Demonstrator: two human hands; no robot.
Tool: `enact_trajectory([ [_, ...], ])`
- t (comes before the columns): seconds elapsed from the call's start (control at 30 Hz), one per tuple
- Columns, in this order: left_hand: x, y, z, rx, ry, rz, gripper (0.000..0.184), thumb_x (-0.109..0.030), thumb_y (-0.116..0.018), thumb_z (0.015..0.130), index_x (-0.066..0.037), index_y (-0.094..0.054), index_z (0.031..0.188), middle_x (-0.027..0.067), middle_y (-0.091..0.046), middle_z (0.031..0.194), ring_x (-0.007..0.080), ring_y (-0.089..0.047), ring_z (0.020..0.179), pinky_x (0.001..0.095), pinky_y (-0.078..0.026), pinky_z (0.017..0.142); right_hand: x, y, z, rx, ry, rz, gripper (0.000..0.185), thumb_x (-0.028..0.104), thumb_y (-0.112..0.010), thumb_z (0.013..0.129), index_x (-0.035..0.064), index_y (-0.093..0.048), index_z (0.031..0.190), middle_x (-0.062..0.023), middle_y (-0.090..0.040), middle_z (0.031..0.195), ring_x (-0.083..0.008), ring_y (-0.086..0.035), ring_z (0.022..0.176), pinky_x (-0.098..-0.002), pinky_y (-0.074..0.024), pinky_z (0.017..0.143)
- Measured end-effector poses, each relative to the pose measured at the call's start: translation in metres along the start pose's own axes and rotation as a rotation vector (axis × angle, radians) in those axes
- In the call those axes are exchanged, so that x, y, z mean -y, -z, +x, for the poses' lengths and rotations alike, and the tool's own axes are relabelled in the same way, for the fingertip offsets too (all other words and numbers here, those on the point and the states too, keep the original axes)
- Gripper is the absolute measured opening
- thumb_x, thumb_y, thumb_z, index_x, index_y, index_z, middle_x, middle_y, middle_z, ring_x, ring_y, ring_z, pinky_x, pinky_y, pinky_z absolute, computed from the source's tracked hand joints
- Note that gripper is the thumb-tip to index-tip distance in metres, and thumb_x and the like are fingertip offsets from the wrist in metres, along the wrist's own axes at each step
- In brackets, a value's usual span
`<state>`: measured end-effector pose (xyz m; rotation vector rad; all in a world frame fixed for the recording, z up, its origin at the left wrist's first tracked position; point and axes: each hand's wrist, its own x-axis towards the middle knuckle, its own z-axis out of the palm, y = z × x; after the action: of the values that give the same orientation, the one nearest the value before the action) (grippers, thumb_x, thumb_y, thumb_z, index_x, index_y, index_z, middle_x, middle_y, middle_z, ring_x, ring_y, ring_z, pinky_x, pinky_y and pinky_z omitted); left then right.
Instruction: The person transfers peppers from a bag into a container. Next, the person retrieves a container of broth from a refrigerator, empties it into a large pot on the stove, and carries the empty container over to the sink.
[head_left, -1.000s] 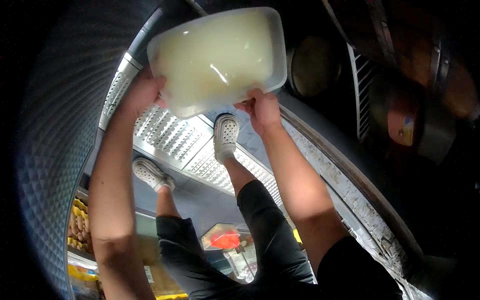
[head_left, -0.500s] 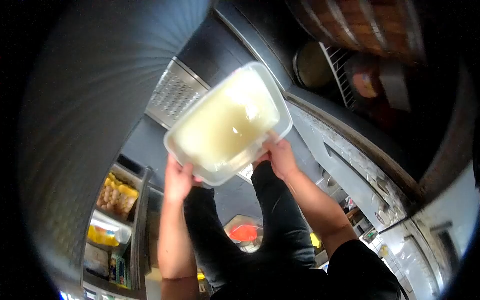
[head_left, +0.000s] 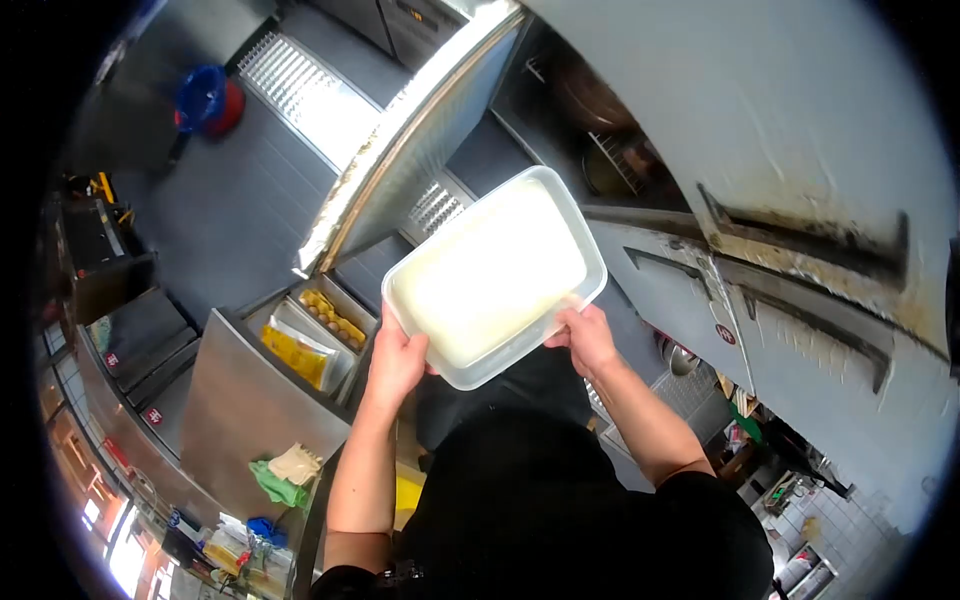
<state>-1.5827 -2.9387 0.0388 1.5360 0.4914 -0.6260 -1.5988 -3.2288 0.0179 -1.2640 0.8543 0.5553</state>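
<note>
A translucent plastic container (head_left: 470, 368), rectangular with a raised rim, is in front of me, tilted in the view. Pale, cream-coloured contents (head_left: 490, 270) fill much of it; glare hides their texture, so I cannot tell what they are. My left hand (head_left: 398, 358) grips its near left corner, thumb over the rim. At the near right side, my right hand (head_left: 585, 338) is closed on the rim with the thumb on top. The fingers underneath are mostly hidden.
An open cabinet door (head_left: 400, 135) stands beyond the container, with a dark shelved interior (head_left: 590, 130) to its right. On the left, an open drawer (head_left: 285, 305) holds eggs (head_left: 333, 318) and a yellow packet (head_left: 297, 355). Cloths (head_left: 290, 473) lie lower left. A blue-and-red bucket (head_left: 210, 100) stands farther off.
My view has risen and pulled back from the cabinet, and the container shifts slightly right in view. Both hands keep their hold. The bucket and more of the kitchen now show.
</note>
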Motion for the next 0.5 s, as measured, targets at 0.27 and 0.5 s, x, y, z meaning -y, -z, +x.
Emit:
enact_trajectory([
  [0.27,-0.044,0.011,-0.075,-0.042,-0.146,-0.017,0.072,0.004,-0.046,0.087,-0.011,-0.023,0.153,0.0148,-0.066,0.105,0.0204,-0.066,0.063,0.0288,-0.052,0.044,0.031,-0.017,-0.080,0.053,0.124,0.038,0.029,0.005,-0.051,0.089,-0.0099,-0.060,0.112,-0.0144,-0.067,0.097,-0.0185,-0.066,0.074,-0.0282,-0.0568,0.057],
  [0.5,-0.057,-0.009,-0.113,-0.087,-0.177,-0.092,0.066,0.001,-0.051,0.091,-0.016,-0.030,0.151,0.0121,-0.066,0.108,0.0175,-0.067,0.064,0.0272,-0.050,0.041,0.047,-0.006,-0.099,0.079,0.212,0.023,0.022,0.004,-0.053,0.088,-0.0106,-0.063,0.100,-0.0138,-0.067,0.083,-0.0169,-0.064,0.062,-0.0242,-0.0545,0.052],
])
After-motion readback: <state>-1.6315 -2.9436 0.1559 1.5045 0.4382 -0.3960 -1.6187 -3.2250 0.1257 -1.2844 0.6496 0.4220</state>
